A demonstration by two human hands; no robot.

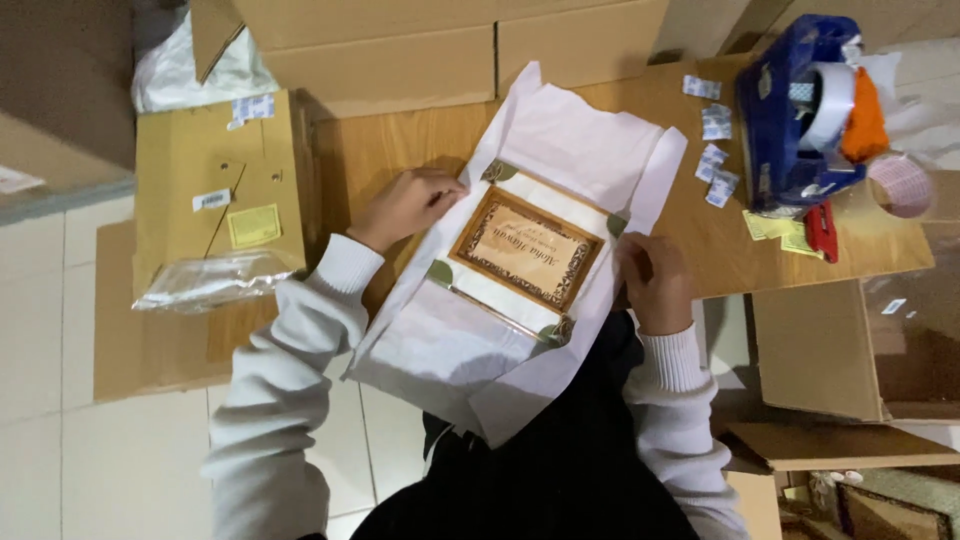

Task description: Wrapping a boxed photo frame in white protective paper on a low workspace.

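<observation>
Framed certificate (527, 249), brown ornate border, lying tilted on white wrapping paper (580, 140) spread over wooden table (400, 145), overhanging near edge. Left hand (408, 206) curling closed, pinching paper edge beside frame's upper left corner. Right hand (655, 282) curling loosely, fingers pressing paper fold at frame's right side. Blue tape dispenser (790, 110) with orange part sitting well right of frame, small white labels (716, 150) lying scattered just beside. Yellow cardboard box (215, 180) standing left of table, clear plastic bag (210, 280) lying against it.
</observation>
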